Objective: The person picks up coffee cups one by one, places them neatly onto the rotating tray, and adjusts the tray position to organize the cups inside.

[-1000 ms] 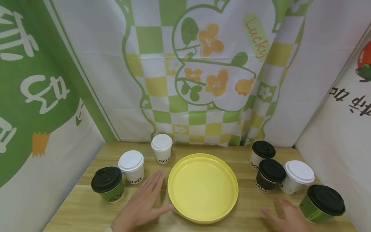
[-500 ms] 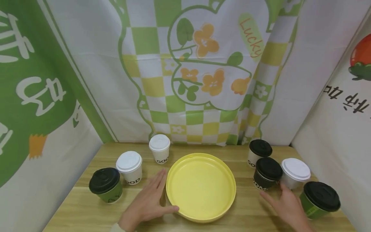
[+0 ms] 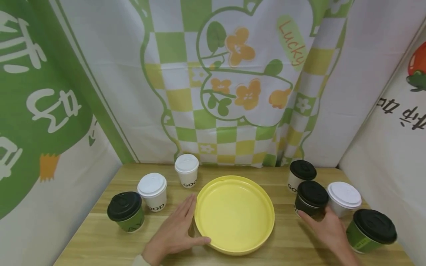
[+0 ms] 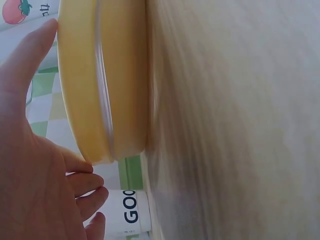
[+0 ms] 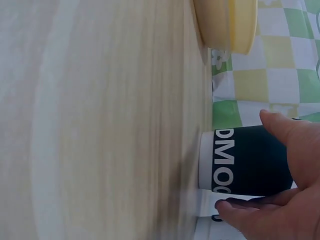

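A round yellow tray (image 3: 235, 214) with a raised rim lies mid-table. My left hand (image 3: 176, 231) rests along its left side, thumb and fingertips spread against the rim, as the left wrist view shows with the tray's wall (image 4: 85, 80) close by. On the right, my right hand (image 3: 329, 231) holds a black paper cup (image 3: 309, 203) with a black lid, thumb on one side and fingers round the other. In the right wrist view the black cup (image 5: 250, 160) shows white lettering and a white band at its base, down at table level.
Close about the right hand stand a white-lidded cup (image 3: 342, 199), a green cup (image 3: 361, 238) with a black lid and a white cup (image 3: 294, 183) with a black lid. Left of the tray are a green cup (image 3: 131, 221) and two white cups (image 3: 156, 199). A curtain (image 3: 186, 129) hangs behind.
My right hand has moved forward from the table's front to the black cup and closed its fingers round it. The left hand has shifted slightly right, up against the tray.
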{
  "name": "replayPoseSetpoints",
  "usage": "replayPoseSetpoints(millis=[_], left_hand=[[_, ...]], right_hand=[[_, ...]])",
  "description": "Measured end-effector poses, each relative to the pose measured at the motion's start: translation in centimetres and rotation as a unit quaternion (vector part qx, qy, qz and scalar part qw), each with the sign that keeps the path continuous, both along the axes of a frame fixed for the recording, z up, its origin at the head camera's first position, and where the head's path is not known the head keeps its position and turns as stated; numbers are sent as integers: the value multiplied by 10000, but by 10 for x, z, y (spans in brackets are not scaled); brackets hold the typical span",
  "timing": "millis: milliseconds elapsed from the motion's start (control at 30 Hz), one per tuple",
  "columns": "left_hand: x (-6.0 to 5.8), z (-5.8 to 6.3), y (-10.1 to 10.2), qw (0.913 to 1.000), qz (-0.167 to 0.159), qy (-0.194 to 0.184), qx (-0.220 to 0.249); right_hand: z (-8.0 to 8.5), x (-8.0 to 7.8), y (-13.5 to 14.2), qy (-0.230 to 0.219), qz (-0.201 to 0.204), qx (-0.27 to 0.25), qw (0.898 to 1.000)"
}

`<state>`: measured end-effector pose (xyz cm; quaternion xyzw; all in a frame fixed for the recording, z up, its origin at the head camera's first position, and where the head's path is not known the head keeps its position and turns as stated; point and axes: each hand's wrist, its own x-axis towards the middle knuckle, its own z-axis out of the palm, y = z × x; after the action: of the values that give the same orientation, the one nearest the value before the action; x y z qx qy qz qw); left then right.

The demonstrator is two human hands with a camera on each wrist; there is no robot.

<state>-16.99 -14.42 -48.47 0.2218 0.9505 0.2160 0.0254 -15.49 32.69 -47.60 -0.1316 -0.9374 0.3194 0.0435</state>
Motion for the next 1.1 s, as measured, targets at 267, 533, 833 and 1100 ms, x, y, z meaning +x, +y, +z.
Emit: replayPoseSetpoints(millis=[267, 533, 833, 1100], left_hand=[[0, -1, 1, 9999, -28, 149, -81], [1, -1, 1, 9997, -27, 174, -164], [1, 1, 1, 9997, -83, 160, -167], [3, 3, 3, 9997, -121, 152, -155]], right_hand=[[-7, -8, 0, 258, -211, -287, 9990], [-11, -11, -2, 413, -362, -548, 9970], [-3, -7, -9, 522, -310, -412, 9973], [15, -6, -19, 733, 25, -166, 9972]])
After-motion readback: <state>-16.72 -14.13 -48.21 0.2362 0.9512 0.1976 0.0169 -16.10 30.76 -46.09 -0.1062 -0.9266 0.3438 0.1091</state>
